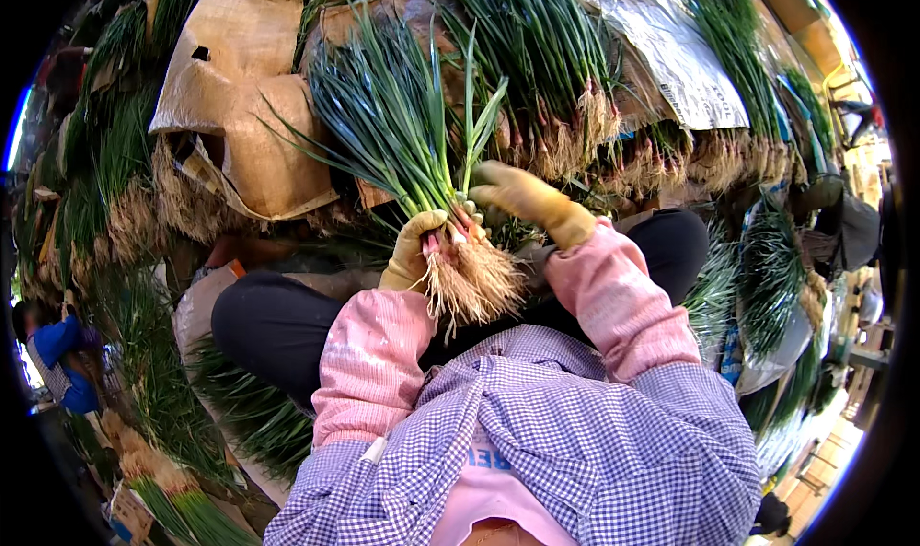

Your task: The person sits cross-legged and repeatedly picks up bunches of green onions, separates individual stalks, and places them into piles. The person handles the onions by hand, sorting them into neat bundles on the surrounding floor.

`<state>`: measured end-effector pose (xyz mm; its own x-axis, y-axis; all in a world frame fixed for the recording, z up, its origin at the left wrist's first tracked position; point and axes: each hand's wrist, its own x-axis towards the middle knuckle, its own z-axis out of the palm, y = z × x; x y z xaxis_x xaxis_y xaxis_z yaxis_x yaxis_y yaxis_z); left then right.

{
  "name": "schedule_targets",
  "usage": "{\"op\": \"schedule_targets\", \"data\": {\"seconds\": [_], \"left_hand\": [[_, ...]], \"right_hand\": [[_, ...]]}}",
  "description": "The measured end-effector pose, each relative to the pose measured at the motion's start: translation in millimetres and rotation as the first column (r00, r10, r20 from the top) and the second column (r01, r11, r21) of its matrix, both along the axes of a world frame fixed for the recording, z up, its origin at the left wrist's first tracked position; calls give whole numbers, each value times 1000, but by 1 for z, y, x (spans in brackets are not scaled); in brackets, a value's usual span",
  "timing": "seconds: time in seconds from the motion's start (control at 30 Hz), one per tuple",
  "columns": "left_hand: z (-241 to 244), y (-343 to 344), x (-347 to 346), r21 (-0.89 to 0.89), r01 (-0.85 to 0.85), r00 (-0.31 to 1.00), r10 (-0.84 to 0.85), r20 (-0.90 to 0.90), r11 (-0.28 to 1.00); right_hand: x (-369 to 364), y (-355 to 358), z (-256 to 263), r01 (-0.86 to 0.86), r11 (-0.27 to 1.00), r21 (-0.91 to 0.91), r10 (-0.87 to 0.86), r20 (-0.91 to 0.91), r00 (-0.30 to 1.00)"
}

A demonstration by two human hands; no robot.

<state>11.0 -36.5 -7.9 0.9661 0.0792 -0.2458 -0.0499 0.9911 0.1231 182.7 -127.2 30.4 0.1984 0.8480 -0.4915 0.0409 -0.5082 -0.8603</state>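
My left hand (410, 252), in a yellowish work glove, is closed around a bunch of green onion-type plants (402, 143), spring onions or young garlic. Long dark leaves fan out away from me, and the pale roots (474, 280) hang toward my lap. Reddish stem bases and small whitish bulbs show just above the roots. My right hand (535, 197), gloved alike and blurred, is at the right side of the bunch. Its fingers look apart, close to the outermost stalk (476, 129); no object shows clearly in them.
More rooted bunches (546, 64) lie in a row ahead, beside a brown sheet (244, 100) and a silvery printed sack (675, 50). Loose greens (251, 402) lie by my left knee, others (769, 280) to the right. A person in blue (61, 359) is at far left.
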Motion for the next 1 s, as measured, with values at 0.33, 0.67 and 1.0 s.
{"op": "schedule_targets", "data": {"seconds": [0.33,0.67,1.0], "left_hand": [[86,65,-31,-136,-8,784,91,614,991],[29,19,6,-66,-340,925,347,157,938],[13,12,30,-95,-290,953,297,64,952]], "right_hand": [[99,4,-64,369,928,-50,-178,810,558],[127,22,-53,522,795,309,-597,249,762],[163,16,-128,512,857,-66,-315,719,619]]}}
